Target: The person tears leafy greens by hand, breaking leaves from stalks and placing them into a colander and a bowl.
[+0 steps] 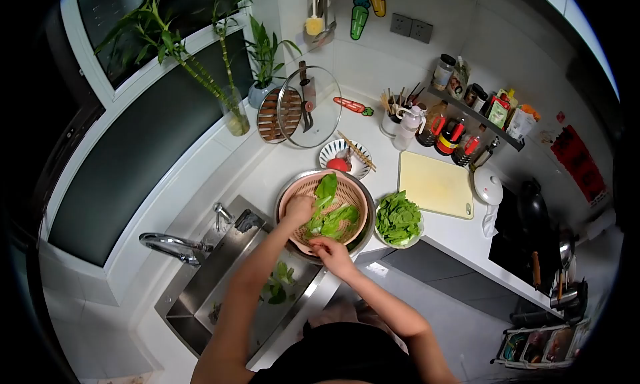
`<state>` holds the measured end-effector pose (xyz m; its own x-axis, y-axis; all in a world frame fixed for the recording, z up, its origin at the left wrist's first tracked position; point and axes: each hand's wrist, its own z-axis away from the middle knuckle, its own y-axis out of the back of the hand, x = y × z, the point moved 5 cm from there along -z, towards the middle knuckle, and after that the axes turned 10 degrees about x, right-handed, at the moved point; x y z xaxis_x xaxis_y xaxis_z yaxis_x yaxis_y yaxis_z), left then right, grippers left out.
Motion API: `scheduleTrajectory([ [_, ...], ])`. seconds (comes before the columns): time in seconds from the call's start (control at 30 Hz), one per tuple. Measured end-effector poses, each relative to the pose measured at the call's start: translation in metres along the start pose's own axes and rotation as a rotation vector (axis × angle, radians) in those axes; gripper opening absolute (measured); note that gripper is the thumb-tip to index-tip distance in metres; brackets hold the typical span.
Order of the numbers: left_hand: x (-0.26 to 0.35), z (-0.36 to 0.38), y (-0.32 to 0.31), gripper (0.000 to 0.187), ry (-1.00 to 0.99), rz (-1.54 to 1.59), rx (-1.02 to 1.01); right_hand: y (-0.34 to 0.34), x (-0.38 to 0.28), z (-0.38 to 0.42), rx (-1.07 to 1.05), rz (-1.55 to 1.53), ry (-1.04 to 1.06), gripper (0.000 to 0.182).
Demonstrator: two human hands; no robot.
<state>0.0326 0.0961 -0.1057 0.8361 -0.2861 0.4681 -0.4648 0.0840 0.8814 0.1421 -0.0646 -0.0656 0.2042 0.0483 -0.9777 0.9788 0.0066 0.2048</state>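
Note:
A pink colander [360,196] rests in a metal bowl [371,229] at the sink's edge, with loose leafy greens [335,221] inside. My left hand [300,211] is closed over the colander's left side, against an upright green leaf [326,189] that it seems to hold by the stem. At the colander's near rim, the fingers of my right hand [332,254] are pinched together. What they hold, if anything, is too small to make out. To the right, a plate [419,239] is heaped with cut greens [399,217].
In the steel sink [213,287] lie scraps of greens [279,282], below a faucet [170,245]. Behind the colander are a striped plate [363,156] with a tomato [338,165] and a glass lid [320,107]. A cutting board [437,184] lies right, before the stove [517,241].

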Motion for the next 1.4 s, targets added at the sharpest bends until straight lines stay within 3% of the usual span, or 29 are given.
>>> scheduleTrajectory([
  [0.07,-0.001,-0.007,-0.024,0.021,-0.095,-0.216,0.218,0.016,0.020,-0.007,0.068,-0.004,-0.072,0.020],
  [0.1,0.003,-0.012,-0.025,0.021,-0.108,-0.209,0.222,0.024,0.020,-0.009,0.081,0.003,-0.067,0.020],
  [0.17,0.000,-0.014,-0.035,0.021,0.000,-0.106,0.046,0.039,0.024,-0.009,0.068,-0.008,-0.122,0.021],
  [0.2,0.006,-0.011,-0.026,0.019,-0.095,-0.119,0.190,0.048,0.020,-0.009,0.102,-0.036,-0.154,0.021],
  [0.23,0.011,-0.011,-0.016,0.019,-0.098,-0.119,0.192,0.057,0.013,-0.011,0.104,-0.036,-0.151,0.021],
  [0.3,0.014,-0.006,0.011,0.017,-0.010,0.279,0.294,0.076,0.009,-0.016,0.144,-0.118,-0.282,0.019],
  [0.33,0.018,-0.002,0.026,0.018,-0.134,0.287,0.407,0.082,0.007,-0.021,0.168,-0.187,-0.253,0.019],
  [0.37,0.018,-0.003,0.034,0.018,-0.134,0.277,0.411,0.090,0.005,-0.026,0.178,-0.185,-0.259,0.018],
  [0.47,0.023,-0.002,0.039,0.024,0.201,1.232,0.034,0.102,-0.007,-0.044,0.192,-0.222,-0.190,0.019],
  [0.57,0.051,0.009,0.054,0.024,0.300,1.482,-0.044,0.107,-0.031,-0.055,0.201,-0.260,-0.147,0.019],
  [0.67,0.072,0.016,0.059,0.022,0.294,1.426,-0.068,0.109,-0.043,-0.067,0.187,-0.220,-0.020,0.022],
  [0.9,0.105,0.021,0.061,0.017,0.102,1.317,-0.163,0.107,-0.055,-0.079,0.230,-0.354,-0.056,0.023],
  [0.97,0.109,0.023,0.053,0.014,0.051,1.301,-0.274,0.108,-0.059,-0.076,0.256,-0.406,-0.051,0.019],
  [1.07,0.138,0.042,0.073,0.010,0.230,1.405,-0.289,0.111,-0.046,-0.080,0.287,-0.393,-0.056,0.013],
  [1.1,0.135,0.043,0.070,0.010,0.231,1.404,-0.291,0.113,-0.048,-0.079,0.316,-0.398,-0.066,0.012],
  [1.17,0.128,0.047,0.066,0.011,0.042,1.242,-0.258,0.114,-0.047,-0.076,0.342,-0.402,-0.081,0.012],
  [1.4,0.112,0.050,0.069,0.008,0.187,1.371,-0.112,0.113,-0.058,-0.073,0.170,-0.401,-0.033,0.013],
])
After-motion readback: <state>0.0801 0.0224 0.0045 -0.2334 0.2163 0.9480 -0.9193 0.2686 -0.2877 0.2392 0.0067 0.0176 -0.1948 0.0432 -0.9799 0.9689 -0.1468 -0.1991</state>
